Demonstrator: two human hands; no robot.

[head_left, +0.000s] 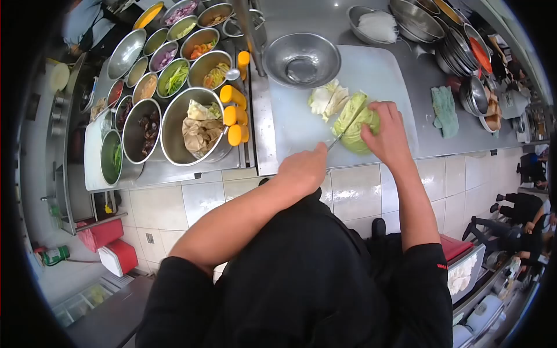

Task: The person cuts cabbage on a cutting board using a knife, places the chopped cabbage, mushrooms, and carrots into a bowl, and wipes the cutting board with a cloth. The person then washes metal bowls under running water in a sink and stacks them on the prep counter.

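My left hand (304, 170) is closed around the handle of a knife (343, 131); the handle is hidden in the fist. The blade lies across a green cabbage (362, 126), sunk into it between two parts. My right hand (387, 129) grips the cabbage's right side with bent fingers. Just left of it, pale cut cabbage pieces (326, 100) rest on the white cutting board (386, 69). A steel bowl (302, 60) stands at the board's upper left corner, with nothing seen inside.
Left of the board are several steel containers of chopped food (202, 43), and a large pot (174, 152) with cabbage leaves and a brown bundle. Yellow-capped bottles (234, 115) stand beside it. A green cloth (444, 112) and stacked bowls (458, 55) lie to the right. Other people (525, 217) are at far right.
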